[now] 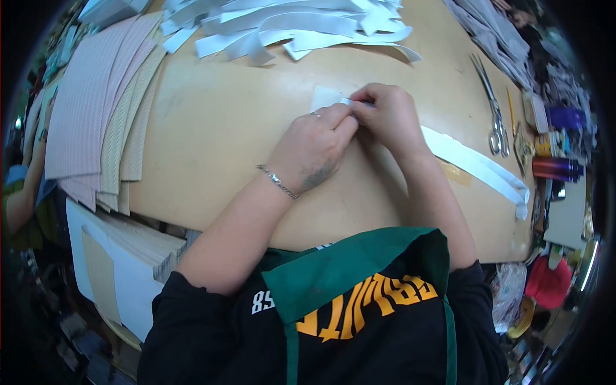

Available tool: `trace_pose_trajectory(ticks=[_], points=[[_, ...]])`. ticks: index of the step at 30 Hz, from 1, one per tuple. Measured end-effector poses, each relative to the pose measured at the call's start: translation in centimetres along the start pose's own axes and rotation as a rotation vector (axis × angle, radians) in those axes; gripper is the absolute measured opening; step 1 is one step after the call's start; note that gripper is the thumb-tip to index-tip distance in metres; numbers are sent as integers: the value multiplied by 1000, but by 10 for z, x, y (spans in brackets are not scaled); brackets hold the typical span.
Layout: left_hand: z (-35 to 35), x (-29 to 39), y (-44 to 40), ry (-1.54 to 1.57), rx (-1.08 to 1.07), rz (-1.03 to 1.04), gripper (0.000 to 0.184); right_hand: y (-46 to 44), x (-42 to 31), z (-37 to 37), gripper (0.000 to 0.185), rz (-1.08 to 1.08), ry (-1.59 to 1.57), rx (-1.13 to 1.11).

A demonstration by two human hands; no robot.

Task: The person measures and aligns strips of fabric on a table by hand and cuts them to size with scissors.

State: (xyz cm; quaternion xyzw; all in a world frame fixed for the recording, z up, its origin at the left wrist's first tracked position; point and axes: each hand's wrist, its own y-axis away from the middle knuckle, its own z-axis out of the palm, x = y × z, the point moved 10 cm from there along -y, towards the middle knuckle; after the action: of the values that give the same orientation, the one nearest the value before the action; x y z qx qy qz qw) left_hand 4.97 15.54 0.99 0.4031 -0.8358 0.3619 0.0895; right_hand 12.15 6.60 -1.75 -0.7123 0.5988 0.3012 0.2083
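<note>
Much bare, smooth tan tabletop point(212, 128) lies open left of the bare left hand point(314, 147), its near edge running close to the person's green apron point(353, 269). Fingertips of this hand and the bare right hand point(388, 119) are pinched together on a flat white strip point(327, 97) mid-table; whether it joins the long, folded white band point(478, 160) beyond the right forearm I cannot tell. Curling loose white strips point(321, 25) heap at the far side, ribbed pink and cream sheets point(96, 109) cover the left edge, and silver metal scissors point(495, 119) lie rightward.
</note>
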Motion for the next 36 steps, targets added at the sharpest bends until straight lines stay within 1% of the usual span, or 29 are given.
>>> trace_pose_trajectory(ticks=[1, 2, 4, 5, 8, 9, 11, 14, 18, 19, 22, 25, 28, 31, 34, 36], points=[[4, 3, -3, -51, -29, 14, 19, -1, 0, -3, 17, -28, 19, 7], [6, 5, -6, -91, -49, 4, 18, -1, 4, 0, 22, -43, 46, -36], [9, 11, -10, -167, -81, -5, 17, 7, 8, -13, 32, -50, 108, -29], [13, 13, -13, -185, -119, -2, 15, 12, 19, -18, 43, 36, 133, -135], [18, 14, -16, -251, -219, -13, 13, 38, 56, -64, 45, 54, 124, -269], [19, 14, -17, -270, -245, -19, 12, 45, 74, -83, 46, 44, 84, -244], [20, 14, -21, -295, -282, -29, 13, 61, 104, -112, 40, 119, 31, -238], [22, 14, -22, -301, -312, -24, 15, 70, 135, -121, 28, 216, -41, -243], [25, 15, -23, -312, -333, -20, 20, 72, 141, -117, 18, 239, 7, -161], [25, 15, -24, -320, -338, -28, 20, 73, 143, -116, 19, 278, 7, -171], [27, 13, -23, -331, -363, -34, 21, 70, 142, -121, 18, 172, 71, -98], [28, 13, -25, -346, -373, -17, 20, 73, 135, -124, 16, 111, 27, -11], [29, 14, -27, -364, -401, -4, 20, 72, 140, -122, 15, 102, -9, -34], [30, 19, -33, -362, -474, 21, 17, 71, 139, -121, 14, 119, 16, -47], [40, 17, -43, -433, -617, -49, 14, 71, 138, -119, 12, 88, 29, -44], [42, 40, -60, -377, -438, 57, 13, 71, 135, -120, 12, 64, 28, -46]])
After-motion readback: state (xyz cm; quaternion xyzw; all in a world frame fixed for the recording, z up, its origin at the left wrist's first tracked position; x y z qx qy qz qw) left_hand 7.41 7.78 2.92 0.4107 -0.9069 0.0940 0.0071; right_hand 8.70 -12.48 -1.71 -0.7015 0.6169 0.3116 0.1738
